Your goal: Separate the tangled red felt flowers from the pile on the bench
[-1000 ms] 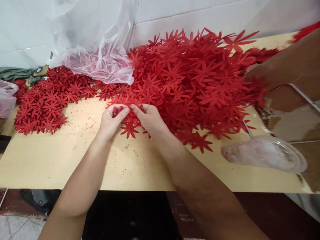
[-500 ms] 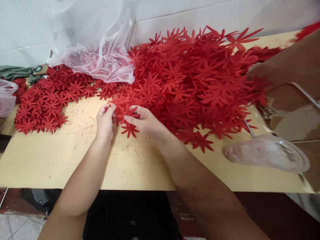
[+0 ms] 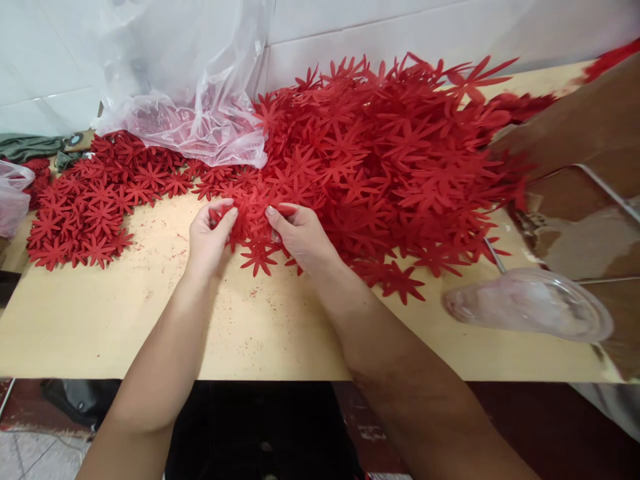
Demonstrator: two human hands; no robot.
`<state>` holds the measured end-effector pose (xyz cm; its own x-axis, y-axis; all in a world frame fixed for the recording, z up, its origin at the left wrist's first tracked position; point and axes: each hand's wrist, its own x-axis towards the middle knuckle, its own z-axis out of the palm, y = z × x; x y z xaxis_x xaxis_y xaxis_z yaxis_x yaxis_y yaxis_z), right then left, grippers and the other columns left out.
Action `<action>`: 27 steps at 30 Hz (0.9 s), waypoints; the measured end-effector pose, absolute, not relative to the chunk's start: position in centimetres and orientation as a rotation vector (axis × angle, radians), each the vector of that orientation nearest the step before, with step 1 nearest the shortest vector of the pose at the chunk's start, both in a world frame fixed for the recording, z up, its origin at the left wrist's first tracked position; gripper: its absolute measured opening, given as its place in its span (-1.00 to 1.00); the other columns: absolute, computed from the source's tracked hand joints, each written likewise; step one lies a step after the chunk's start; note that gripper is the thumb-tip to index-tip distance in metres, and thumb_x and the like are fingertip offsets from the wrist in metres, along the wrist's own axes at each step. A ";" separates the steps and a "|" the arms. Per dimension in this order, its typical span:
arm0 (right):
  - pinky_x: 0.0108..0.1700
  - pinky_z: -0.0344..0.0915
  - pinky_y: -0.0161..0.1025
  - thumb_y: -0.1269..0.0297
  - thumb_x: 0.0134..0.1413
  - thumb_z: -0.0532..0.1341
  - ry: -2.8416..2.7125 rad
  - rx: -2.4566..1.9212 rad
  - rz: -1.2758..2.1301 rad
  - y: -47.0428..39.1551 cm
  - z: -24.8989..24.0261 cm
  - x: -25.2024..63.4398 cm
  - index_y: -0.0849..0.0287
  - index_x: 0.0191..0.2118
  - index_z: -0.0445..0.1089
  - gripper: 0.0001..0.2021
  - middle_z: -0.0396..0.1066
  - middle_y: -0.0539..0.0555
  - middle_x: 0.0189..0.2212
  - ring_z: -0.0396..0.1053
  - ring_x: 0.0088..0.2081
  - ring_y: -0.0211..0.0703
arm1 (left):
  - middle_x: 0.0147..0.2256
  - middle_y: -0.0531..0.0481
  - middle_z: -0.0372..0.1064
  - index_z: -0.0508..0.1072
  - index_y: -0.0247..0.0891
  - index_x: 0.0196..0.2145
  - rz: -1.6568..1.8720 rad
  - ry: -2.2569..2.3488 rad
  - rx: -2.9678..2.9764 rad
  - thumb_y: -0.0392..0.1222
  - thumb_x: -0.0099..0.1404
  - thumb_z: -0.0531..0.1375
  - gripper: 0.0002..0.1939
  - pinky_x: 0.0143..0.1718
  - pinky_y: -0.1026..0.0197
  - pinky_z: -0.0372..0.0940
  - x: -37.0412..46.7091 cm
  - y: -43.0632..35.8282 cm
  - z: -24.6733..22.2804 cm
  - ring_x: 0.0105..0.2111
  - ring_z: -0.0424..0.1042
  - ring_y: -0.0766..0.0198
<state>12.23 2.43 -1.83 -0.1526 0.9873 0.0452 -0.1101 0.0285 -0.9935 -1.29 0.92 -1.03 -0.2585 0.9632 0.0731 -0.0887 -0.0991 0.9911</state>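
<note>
Between my hands are red flower-shaped cut-outs (image 3: 250, 212), with long narrow petals spread from a centre. My left hand (image 3: 209, 230) pinches petals at their left side, thumb on top and fingers curled. From the right, my right hand (image 3: 304, 237) grips petals between thumb and fingers. How many pieces are held is hard to tell, as they blend with the pile behind. A single red flower piece (image 3: 259, 257) lies on the table just below. The large loose heap of red flower pieces (image 3: 400, 153) rises right behind my right hand.
Neater stacks of red flower pieces (image 3: 80, 220) stand at the left. A clear plastic bag (image 3: 200, 127) hangs against the tiled wall. On the right, a clear plastic cup (image 3: 530, 303) with a straw lies on its side by a torn cardboard box (image 3: 575, 220). Red scraps dot the wooden table (image 3: 150, 320).
My right hand has moved slightly right, away from my left, widening the gap between them. The red pieces between them now look more spread. The view has shifted a little.
</note>
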 end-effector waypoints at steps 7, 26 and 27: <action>-0.50 0.17 -0.35 -0.16 -0.27 0.28 -1.233 -0.992 1.449 2.0 -1.8 11.5 0.18 -0.63 0.24 -0.55 0.21 -0.08 -0.69 0.17 -0.57 -0.37 | -0.61 0.15 0.25 0.41 -0.26 -0.48 1.329 1.161 1.059 -0.17 -0.07 0.36 -0.78 -0.55 0.36 0.16 -0.1 0.3 -0.6 -0.61 0.21 0.49; -0.54 0.07 -0.39 0.05 -0.13 0.30 -1.257 -0.972 1.502 2.6 -2.4 12.4 0.16 -0.61 0.16 -0.63 0.15 -0.13 -0.70 0.09 -0.63 -0.43 | -0.69 0.20 0.14 0.24 -0.23 -0.57 1.533 1.255 0.852 -0.05 0.00 0.32 -0.67 -0.65 0.36 0.03 -2.4 1.8 -1.5 -0.70 0.09 0.52; -0.55 0.07 -0.38 0.05 -0.12 0.30 -1.253 -0.983 1.486 2.6 -2.3 12.4 0.16 -0.61 0.17 -0.64 0.15 -0.13 -0.71 0.08 -0.63 -0.43 | -0.68 0.19 0.15 0.25 -0.23 -0.57 1.517 1.251 0.871 -0.03 0.00 0.32 -0.67 -0.64 0.35 0.03 -2.3 1.7 -1.6 -0.70 0.09 0.52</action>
<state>12.40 2.56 -2.34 -0.2508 0.9680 -0.0110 -0.1523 -0.0507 -0.9870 -2.28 1.70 -1.59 -0.2937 0.9549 -0.0444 -0.2252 -0.0240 0.9740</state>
